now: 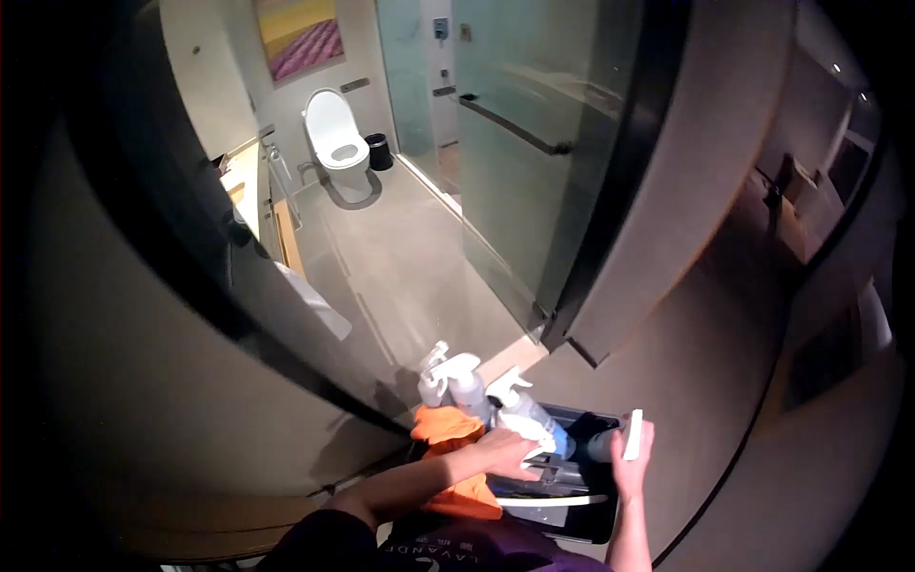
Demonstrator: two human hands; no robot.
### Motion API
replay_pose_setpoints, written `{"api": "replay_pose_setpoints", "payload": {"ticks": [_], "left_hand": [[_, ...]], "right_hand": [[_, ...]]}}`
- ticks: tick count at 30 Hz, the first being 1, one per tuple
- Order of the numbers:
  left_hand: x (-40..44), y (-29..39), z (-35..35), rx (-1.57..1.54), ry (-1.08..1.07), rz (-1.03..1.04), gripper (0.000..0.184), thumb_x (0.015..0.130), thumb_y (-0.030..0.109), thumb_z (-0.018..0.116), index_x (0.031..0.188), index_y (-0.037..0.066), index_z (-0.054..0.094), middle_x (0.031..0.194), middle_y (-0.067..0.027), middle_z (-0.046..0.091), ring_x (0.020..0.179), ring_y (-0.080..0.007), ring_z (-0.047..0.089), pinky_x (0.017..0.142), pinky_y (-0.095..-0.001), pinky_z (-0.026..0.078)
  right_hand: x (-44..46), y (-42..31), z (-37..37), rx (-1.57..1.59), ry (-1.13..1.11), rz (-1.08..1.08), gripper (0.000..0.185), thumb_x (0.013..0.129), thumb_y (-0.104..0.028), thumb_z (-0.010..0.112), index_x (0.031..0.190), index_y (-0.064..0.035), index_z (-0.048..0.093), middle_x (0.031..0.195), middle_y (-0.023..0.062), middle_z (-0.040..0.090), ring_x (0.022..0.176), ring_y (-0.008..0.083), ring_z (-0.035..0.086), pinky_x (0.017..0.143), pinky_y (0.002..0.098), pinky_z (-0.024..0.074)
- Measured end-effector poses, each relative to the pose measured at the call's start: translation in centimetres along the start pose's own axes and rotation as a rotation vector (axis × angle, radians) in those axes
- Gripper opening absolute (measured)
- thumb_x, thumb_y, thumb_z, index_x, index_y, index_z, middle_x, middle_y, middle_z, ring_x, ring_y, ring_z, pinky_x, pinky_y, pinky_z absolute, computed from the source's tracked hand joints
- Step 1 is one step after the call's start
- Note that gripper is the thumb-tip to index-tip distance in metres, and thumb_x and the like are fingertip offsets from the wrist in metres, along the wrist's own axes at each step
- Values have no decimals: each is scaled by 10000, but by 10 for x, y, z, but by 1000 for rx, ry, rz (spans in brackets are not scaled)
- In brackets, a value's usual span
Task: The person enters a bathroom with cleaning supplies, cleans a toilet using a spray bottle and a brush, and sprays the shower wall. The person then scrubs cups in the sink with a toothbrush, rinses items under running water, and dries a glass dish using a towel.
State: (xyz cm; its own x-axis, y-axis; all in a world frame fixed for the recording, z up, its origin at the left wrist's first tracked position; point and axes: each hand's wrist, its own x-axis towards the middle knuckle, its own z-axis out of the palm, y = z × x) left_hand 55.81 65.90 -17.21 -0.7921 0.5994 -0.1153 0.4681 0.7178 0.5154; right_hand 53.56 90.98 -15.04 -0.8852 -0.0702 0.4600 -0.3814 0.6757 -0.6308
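Below me is a black caddy (584, 520) crowded with cleaning supplies. My left hand (505, 451) reaches over its middle, fingers closed at a white piece (530, 432); whether this is a spray head or a cloth I cannot make out. Just beyond it leans a spray bottle with blue on it (545, 419). My right hand (634, 467), at the caddy's right side, is wrapped round a white-topped spray bottle (601, 445). Several other white spray bottles (465, 386) stand at the far left corner. An orange cloth (446, 426) hangs over the left side, partly under my left forearm.
A bathroom opens ahead, with a toilet (340, 143), a black bin (378, 153) and grey floor (405, 243). A glass door (534, 191) with a dark handle (515, 124) stands on the right. A counter (246, 191) runs along the left, past the dark door frame.
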Motion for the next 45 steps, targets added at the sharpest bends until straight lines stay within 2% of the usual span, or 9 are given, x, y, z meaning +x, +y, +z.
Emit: {"api": "replay_pose_setpoints", "payload": {"ticks": [4,14,16,20,23,28,38,42,45], "left_hand": [[29,-2,31,-96,1,-255,625,732,520,602,1134,48,521,958,-191,620,899,-369,593,770,-462,469],[50,8,53,61,230,-266,470,746,479,609,953,58,604,831,-189,630,779,-362,622,675,-471,494],[70,-24,62,71,55,-417,420,760,454,597,919,65,605,830,-177,633,788,-349,624,688,-461,496],[92,-56,38,30,26,-661,377,768,418,591,934,79,600,857,-171,637,821,-329,625,705,-449,497],[93,-32,-87,-44,128,-760,368,777,410,582,952,87,594,856,-173,636,819,-333,624,695,-447,499],[88,-167,-181,-21,253,-907,343,778,399,598,946,100,598,822,-166,638,782,-327,629,673,-444,501],[120,-270,-399,-46,438,-1128,358,761,394,628,929,79,599,748,-143,639,725,-311,634,625,-428,504],[138,-376,-445,-61,466,-1115,358,747,379,652,928,74,598,730,-150,637,714,-301,636,616,-427,504],[133,-466,-491,-51,562,-1110,359,739,380,659,930,80,610,710,-141,636,695,-298,637,608,-426,501]], "right_hand": [[15,33,30,113,-129,-94,334,721,-83,602,1035,4,526,1049,178,500,987,351,491,877,397,411],[50,42,25,268,-274,-259,318,754,-97,623,1043,9,543,1034,178,556,939,339,549,846,358,440],[58,79,67,332,-292,-227,321,739,-52,601,1049,9,540,1006,139,568,916,273,565,837,326,437],[113,108,128,499,-356,-232,381,753,-121,640,1102,-21,523,1057,148,564,967,310,555,846,354,433],[253,10,76,507,-470,-295,404,745,-118,648,1117,-21,523,1086,146,559,994,294,550,865,349,426],[367,-41,235,635,-444,-451,435,743,-156,661,1121,1,514,1075,172,557,994,312,554,860,361,436],[632,-206,323,651,-658,-680,367,738,-140,649,1072,-28,545,1038,151,576,933,308,580,794,353,476],[684,-214,444,458,-932,-699,613,714,-193,700,1247,-67,425,1152,143,509,1073,325,488,909,394,408],[747,-253,499,303,-904,-779,723,697,-194,710,1316,-73,355,1222,162,444,1151,344,416,984,409,340]]}}
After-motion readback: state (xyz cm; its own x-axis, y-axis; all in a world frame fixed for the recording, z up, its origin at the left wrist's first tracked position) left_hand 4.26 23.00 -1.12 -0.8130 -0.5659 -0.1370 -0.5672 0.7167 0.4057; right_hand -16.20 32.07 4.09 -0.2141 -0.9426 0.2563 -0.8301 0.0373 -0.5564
